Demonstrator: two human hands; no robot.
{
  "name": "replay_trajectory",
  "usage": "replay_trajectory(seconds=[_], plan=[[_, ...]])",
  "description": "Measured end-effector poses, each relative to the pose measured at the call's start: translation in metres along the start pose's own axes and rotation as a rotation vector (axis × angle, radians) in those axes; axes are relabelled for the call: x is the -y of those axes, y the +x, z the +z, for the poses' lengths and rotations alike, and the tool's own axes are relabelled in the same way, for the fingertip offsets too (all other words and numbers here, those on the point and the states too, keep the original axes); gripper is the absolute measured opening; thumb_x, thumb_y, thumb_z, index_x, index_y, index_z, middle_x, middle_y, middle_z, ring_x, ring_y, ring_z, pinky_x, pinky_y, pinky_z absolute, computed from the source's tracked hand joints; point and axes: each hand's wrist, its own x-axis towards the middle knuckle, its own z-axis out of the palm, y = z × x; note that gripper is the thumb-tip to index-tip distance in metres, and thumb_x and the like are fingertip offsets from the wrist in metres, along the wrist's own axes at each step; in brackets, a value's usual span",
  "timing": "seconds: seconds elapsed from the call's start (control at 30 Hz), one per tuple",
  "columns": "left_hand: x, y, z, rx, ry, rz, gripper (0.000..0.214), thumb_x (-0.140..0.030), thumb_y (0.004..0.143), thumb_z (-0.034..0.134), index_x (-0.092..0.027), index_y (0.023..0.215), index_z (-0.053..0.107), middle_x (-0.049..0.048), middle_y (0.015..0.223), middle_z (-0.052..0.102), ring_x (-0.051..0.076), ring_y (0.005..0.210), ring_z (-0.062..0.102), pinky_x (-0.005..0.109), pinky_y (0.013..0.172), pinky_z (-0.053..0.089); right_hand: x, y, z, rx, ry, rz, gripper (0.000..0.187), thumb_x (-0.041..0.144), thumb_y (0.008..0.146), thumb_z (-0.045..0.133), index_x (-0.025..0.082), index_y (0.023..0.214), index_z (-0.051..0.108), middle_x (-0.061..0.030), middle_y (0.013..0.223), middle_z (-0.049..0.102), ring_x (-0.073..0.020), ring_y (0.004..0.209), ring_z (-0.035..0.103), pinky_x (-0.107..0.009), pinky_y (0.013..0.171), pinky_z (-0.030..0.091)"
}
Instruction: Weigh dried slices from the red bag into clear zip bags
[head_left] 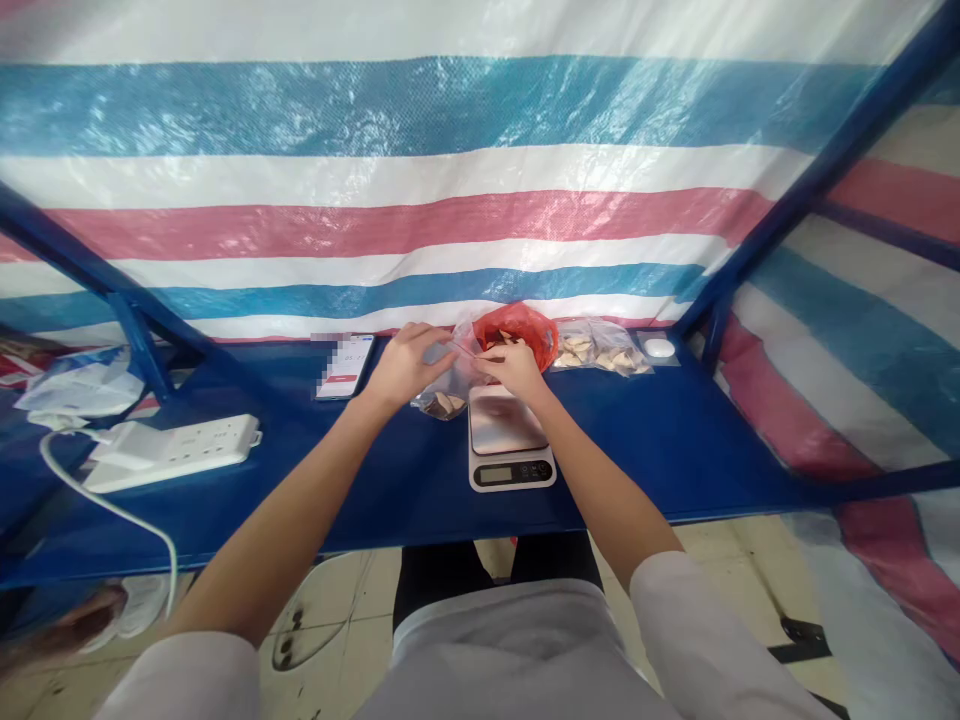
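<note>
My left hand [405,362] and my right hand [514,368] both pinch the top edge of a small clear plastic bag [448,390] with a few pale pieces in its bottom. The bag hangs between them, just left of a small kitchen scale [510,440] on the blue table [660,440]. Behind my right hand lies a red plastic bag [525,330] with more pale pieces in it.
Two filled clear bags [604,352] and a white round object [659,347] lie at the back right. A phone [346,364] lies at the back left. A white power strip [176,450] with a cable sits at the left. Blue frame bars and striped tarp surround the table.
</note>
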Motion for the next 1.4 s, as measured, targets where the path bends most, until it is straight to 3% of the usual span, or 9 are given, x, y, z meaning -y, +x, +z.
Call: replay_trajectory(seconds=[0.1,0.27,0.4,0.53,0.73,0.97,1.17,1.4], plan=[[-0.011,-0.009,0.015,-0.003,-0.064,-0.047,0.03,-0.039,0.089,0.055,-0.016,0.082,0.073,0.0064,0.08,0.072,0.018,0.072,0.062,0.029,0.074,0.049,-0.005,0.002,0.003,-0.019,-0.003,0.048,0.008,0.029,0.074,0.077,0.023,0.077,0.081,-0.0012,0.08,0.078,-0.0232,0.088,0.07,-0.034,0.088,0.052],[-0.015,-0.013,0.038,0.033,-0.275,-0.395,0.038,-0.044,0.088,0.055,-0.015,0.068,0.069,0.0021,0.059,0.065,0.014,0.056,0.058,0.025,0.058,0.044,-0.012,0.0,0.007,-0.026,0.047,-0.053,0.013,0.033,0.078,0.075,0.023,0.084,0.082,-0.0024,0.082,0.079,-0.0218,0.086,0.07,-0.034,0.087,0.053],[-0.009,-0.011,0.05,0.024,-0.659,-0.661,0.043,-0.054,0.082,0.062,-0.014,0.067,0.066,0.0032,0.058,0.065,0.014,0.05,0.059,0.025,0.052,0.048,-0.017,-0.006,0.007,0.022,0.113,-0.095,0.019,0.034,0.081,0.072,0.021,0.089,0.082,-0.0028,0.081,0.078,-0.0192,0.075,0.071,-0.03,0.074,0.055],[-0.002,-0.011,0.06,0.01,-0.836,-0.777,0.034,-0.045,0.076,0.07,-0.013,0.066,0.064,0.0049,0.062,0.067,0.013,0.05,0.06,0.024,0.049,0.049,-0.021,-0.011,0.005,0.041,0.127,-0.117,0.018,0.031,0.079,0.072,0.02,0.088,0.082,-0.0042,0.085,0.079,-0.0216,0.078,0.072,-0.032,0.078,0.056],[0.008,-0.019,0.077,0.054,-0.965,-0.731,0.03,-0.042,0.076,0.072,-0.013,0.07,0.066,0.0038,0.062,0.067,0.011,0.051,0.059,0.021,0.05,0.047,-0.02,-0.016,-0.003,0.082,0.089,-0.076,0.021,0.035,0.081,0.072,0.021,0.093,0.082,-0.0035,0.088,0.079,-0.0212,0.081,0.072,-0.03,0.078,0.056],[0.009,-0.029,0.082,0.144,-0.938,-0.612,0.037,-0.05,0.081,0.071,-0.014,0.072,0.067,0.0016,0.059,0.063,0.007,0.047,0.051,0.018,0.044,0.037,-0.019,-0.02,-0.006,0.096,0.117,0.071,0.034,0.047,0.085,0.066,0.016,0.088,0.08,-0.003,0.073,0.074,-0.0185,0.069,0.069,-0.026,0.063,0.054],[0.008,-0.033,0.082,0.164,-0.943,-0.598,0.041,-0.055,0.08,0.071,-0.014,0.075,0.068,0.0021,0.063,0.063,0.007,0.049,0.05,0.019,0.045,0.038,-0.015,-0.026,-0.007,0.16,0.199,0.207,0.03,0.042,0.079,0.072,0.017,0.093,0.079,-0.0027,0.07,0.073,-0.0158,0.057,0.066,-0.025,0.053,0.054],[0.01,-0.035,0.082,0.21,-0.932,-0.557,0.039,-0.052,0.082,0.069,-0.014,0.075,0.067,0.0013,0.063,0.062,0.007,0.05,0.049,0.018,0.046,0.038,-0.008,-0.029,-0.013,0.195,0.306,0.359,0.023,0.039,0.078,0.074,0.018,0.087,0.077,-0.0024,0.072,0.074,-0.017,0.058,0.07,-0.025,0.049,0.058]])
